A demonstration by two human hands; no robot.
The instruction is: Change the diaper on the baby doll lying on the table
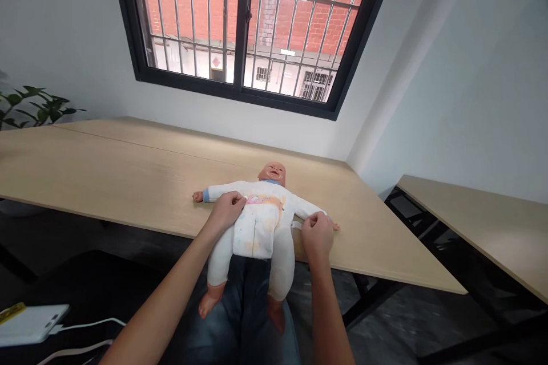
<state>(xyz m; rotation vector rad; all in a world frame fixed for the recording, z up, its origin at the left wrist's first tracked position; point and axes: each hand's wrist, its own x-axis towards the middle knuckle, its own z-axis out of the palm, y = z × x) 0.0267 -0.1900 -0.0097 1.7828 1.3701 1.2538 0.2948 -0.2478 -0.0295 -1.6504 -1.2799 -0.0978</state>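
Observation:
A baby doll [274,173] lies on its back at the table's front edge, head towards the window, arms spread and legs hanging over the edge. It wears a white long-sleeved baby jacket [254,234] with blue trim and a pale pink and orange print. My left hand [228,209] is closed in a pinch at the jacket's side, by the print. Beside the doll's other sleeve, my right hand [317,234] is closed, fingertips together. A short white strap [296,224] runs from the doll's side towards it; the pinched end is hidden by my fingers.
The wooden table [141,168] stands below a barred window [244,88]. Another table [479,211] is at the right across a gap. A white power bank [32,322] with a cable [88,325] lies at lower left. A plant [36,107] stands far left.

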